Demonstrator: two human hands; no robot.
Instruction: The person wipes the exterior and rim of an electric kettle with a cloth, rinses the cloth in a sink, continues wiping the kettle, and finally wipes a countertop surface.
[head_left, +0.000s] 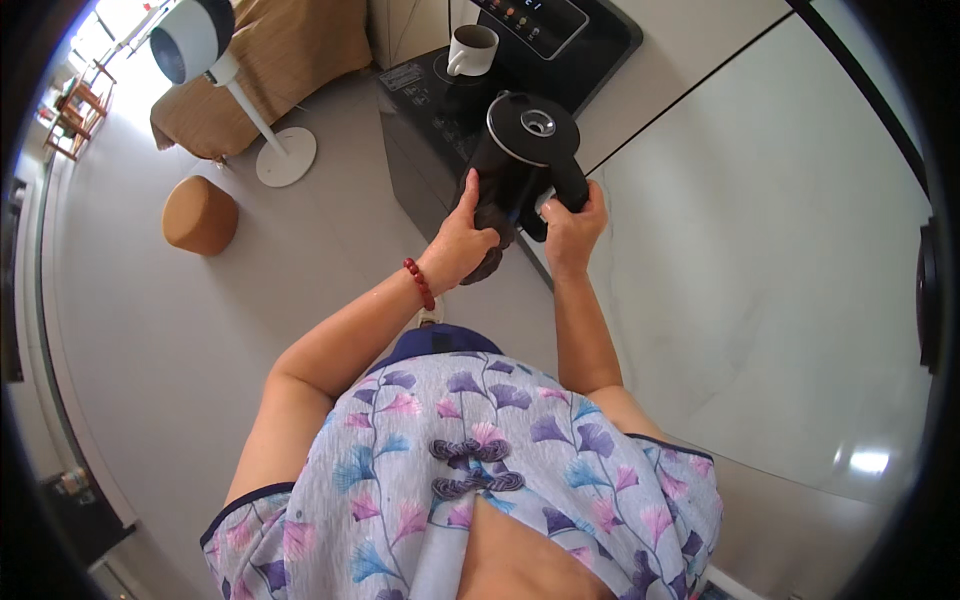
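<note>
A black kettle (504, 176) with a silver-rimmed lid is held up in front of me, over the front edge of a black beverage machine (427, 97). Around the kettle's handle (568, 180) my right hand (576, 225) is closed. My left hand (463, 244) grips a dark, crumpled cloth (491, 259) against the kettle's lower side, its index finger pointing up along the body. The kettle's base is mostly hidden by the cloth and hand. Beyond the kettle, a white mug (473, 52) stands on the machine's round plate.
The machine's lit control panel (534, 22) rises behind the mug. Pale glossy wall panels (735, 262) stand close on the right. To the left are a white pedestal fan (287, 159), a tan round stool (201, 217) and furniture under a brown cover (300, 60).
</note>
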